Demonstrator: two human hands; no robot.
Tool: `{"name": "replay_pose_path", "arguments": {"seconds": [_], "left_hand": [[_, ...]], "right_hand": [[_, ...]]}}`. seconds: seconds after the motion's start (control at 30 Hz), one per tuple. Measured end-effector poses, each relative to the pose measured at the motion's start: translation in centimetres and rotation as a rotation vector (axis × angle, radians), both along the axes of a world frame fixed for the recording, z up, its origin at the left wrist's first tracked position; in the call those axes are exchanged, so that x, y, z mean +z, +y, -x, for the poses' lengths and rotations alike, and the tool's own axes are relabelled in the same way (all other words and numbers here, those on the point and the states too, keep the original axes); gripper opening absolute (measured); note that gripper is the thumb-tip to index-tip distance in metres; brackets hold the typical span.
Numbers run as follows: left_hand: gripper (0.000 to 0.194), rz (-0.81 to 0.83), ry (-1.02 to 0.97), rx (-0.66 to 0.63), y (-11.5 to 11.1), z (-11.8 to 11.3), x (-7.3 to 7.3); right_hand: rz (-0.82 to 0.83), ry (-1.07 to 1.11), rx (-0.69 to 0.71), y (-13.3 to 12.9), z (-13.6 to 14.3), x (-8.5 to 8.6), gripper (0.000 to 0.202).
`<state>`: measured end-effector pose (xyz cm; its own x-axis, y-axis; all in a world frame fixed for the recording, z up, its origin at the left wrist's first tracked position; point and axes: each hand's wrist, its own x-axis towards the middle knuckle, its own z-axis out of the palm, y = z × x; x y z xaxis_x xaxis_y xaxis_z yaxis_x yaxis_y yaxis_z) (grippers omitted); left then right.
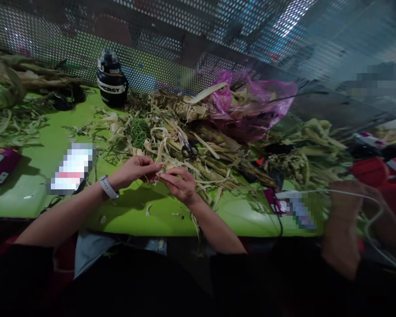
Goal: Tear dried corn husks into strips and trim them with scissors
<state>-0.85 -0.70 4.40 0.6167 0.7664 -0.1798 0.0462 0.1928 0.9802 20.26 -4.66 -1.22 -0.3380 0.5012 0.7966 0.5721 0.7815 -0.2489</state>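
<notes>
Small pale piece (157, 175) pinched narrowly between fingertips of left hand (138, 169) and right hand (181, 185), above the green table (128, 224).
Its shape is mostly hidden. Dried leaf strips (214, 169) are heaped just beyond, black-handled scissors (186, 152) laid among them; farther back, a pink plastic bag (273, 108) is seen.

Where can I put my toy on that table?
Maybe the bare green tabletop behind the left phone, left of the bottle. Below the left hand, there's room around small scraps. Behind it's crowded: dry leaves, scissors, pink bag.
</notes>
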Motion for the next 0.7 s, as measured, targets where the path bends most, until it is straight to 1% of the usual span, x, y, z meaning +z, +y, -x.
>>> {"name": "replay_pose_path", "arguments": {"seconds": [0.07, 0.13, 0.23, 0.3, 0.4, 0.47, 0.57, 0.7], "left_hand": [[0.034, 0.027, -0.010, -0.046, 0.0, 0.0, 0.0], [0.034, 0.036, -0.034, -0.060, -0.1, 0.0, 0.0], [0.036, 0.009, -0.048, -0.027, -0.2, -0.2, 0.0], [0.037, -0.007, -0.046, -0.011, -0.3, -0.4, 0.0], [0.036, -0.035, -0.048, 0.009, -0.4, -0.5, -0.1], [0.035, -0.066, -0.054, 0.020, -0.3, -0.5, -0.4], [0.034, -0.108, -0.045, 0.030, 0.0, -0.5, -0.8], [0.034, -0.130, -0.024, 0.028, 0.0, -0.4, -1.0]], "right_hand": [[-0.020, 0.030, 0.011, 0.0, 0.1, 0.0, 0.032], [0.001, 0.055, 0.008, 0.0, 0.2, 0.0, 0.029], [0.084, 0.090, 0.020, 0.0, 0.5, 0.1, 0.022], [0.109, 0.110, 0.025, 0.1, 0.7, 0.3, 0.018], [0.107, 0.114, -0.028, 0.2, 0.9, 0.6, 0.011], [0.132, 0.123, -0.054, 0.2, 1.0, 0.9, 0.011], [0.182, 0.159, -0.020, 0.2, 1.0, 1.1, 0.013], [0.172, 0.167, 0.030, 0.3, 0.9, 1.2, 0.011]]}}
